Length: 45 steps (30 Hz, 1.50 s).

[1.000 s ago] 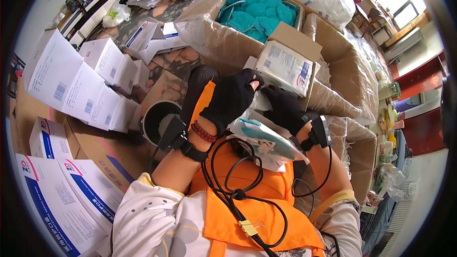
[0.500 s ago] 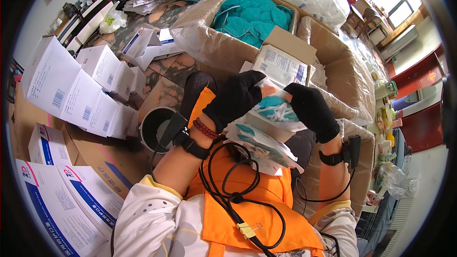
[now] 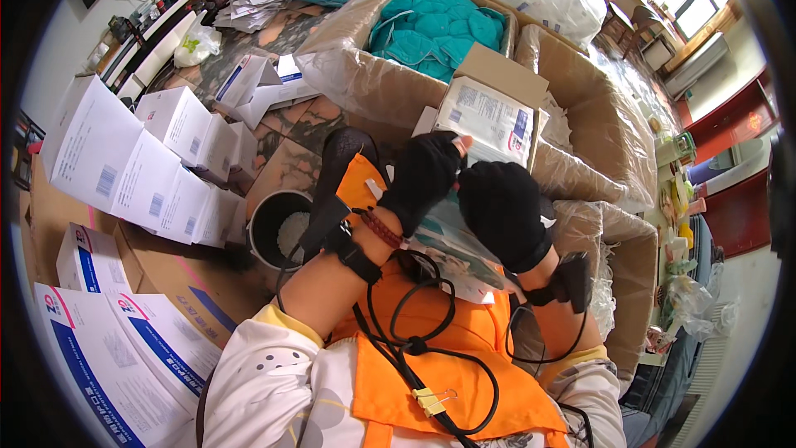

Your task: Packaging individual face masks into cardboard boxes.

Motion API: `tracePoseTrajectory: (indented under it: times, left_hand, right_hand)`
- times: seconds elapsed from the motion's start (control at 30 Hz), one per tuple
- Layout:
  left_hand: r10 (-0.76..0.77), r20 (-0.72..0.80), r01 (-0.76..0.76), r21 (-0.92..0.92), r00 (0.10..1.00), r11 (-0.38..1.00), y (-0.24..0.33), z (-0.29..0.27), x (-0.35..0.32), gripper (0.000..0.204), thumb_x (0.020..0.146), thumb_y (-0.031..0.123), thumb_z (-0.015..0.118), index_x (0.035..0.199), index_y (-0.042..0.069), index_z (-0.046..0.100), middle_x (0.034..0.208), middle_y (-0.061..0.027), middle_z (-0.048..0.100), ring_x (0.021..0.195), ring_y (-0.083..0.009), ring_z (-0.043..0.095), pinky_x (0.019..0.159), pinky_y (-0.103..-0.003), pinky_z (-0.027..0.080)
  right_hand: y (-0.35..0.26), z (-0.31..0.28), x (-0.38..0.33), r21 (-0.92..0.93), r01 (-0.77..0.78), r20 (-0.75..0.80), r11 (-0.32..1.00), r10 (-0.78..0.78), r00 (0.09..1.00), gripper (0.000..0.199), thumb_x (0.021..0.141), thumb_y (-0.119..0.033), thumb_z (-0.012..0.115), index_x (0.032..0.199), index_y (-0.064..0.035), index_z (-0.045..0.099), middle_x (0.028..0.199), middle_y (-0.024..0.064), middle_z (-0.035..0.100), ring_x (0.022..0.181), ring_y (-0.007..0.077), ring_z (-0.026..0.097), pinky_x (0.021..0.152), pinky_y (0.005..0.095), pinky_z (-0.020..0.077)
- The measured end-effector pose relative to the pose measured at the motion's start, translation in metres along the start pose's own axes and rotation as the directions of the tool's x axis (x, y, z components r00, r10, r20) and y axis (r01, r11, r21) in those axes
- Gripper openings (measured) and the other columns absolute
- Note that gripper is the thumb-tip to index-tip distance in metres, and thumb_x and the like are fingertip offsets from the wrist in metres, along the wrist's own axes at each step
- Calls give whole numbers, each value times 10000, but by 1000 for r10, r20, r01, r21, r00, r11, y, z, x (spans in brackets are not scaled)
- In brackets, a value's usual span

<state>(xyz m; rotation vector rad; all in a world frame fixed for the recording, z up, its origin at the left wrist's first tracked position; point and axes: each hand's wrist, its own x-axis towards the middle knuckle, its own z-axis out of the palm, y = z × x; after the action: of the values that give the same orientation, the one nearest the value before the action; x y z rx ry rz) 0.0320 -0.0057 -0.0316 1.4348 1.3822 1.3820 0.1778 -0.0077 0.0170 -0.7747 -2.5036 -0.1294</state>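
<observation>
Both my hands wear black fingerless gloves and are close together above my lap. My left hand point(image 3: 423, 178) is closed, its bare thumb tip showing at the upper edge. Curled over at its right, my right hand point(image 3: 504, 214) is closed too, its back toward me. They grip a clear plastic bag of teal masks point(image 3: 445, 214), mostly hidden beneath them. Under the hands, more bagged masks point(image 3: 464, 250) lie on my lap. Just beyond stands an open carton point(image 3: 503, 75) packed with white printed packets point(image 3: 483, 120).
A lined box of loose teal masks point(image 3: 439, 33) stands ahead, with lined cartons point(image 3: 593, 116) at the right. White boxes point(image 3: 124, 158) form rows at the left, near a dark bucket point(image 3: 264, 236). Black cables point(image 3: 406, 315) hang over my orange apron point(image 3: 385, 382).
My hands have come together; the right has moved left and turned its back upward. The bag of masks, spread between them before, is now mostly covered.
</observation>
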Motion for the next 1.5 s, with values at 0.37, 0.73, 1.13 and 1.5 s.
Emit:
tracePoseTrajectory:
  times: [0.37,0.73,1.13,1.5]
  left_hand:
    - [-91,-253,138,175,963,975,-71,-32,38,513,1003,411,444,723,12,607,657,-144,606,636,-284,594,619,-396,439]
    - [194,-234,-111,328,953,938,-4,-46,7,302,919,263,660,1083,16,600,1008,-142,692,930,-288,676,807,-368,516]
    - [117,13,-117,62,993,991,-7,-35,-5,178,937,195,629,988,24,630,868,-111,691,769,-184,655,700,-320,500]
    - [145,-50,-140,79,988,987,-41,-24,-6,155,955,155,570,962,15,636,812,-88,676,748,-174,642,698,-300,500]
  right_hand:
    - [-65,-34,-31,169,100,258,981,-141,956,143,851,-218,625,810,-91,574,710,91,559,615,257,577,509,396,418]
    - [-37,-2,-30,480,-415,364,773,255,896,206,783,-263,717,880,-91,660,870,141,629,859,320,605,728,410,482]
    - [-16,69,-48,421,-349,524,837,90,847,385,871,-391,636,1047,-50,664,956,176,674,891,366,653,779,413,518]
    - [85,92,-37,85,-116,457,990,65,887,576,709,-249,775,1225,-84,581,1092,195,606,1010,381,615,854,447,510]
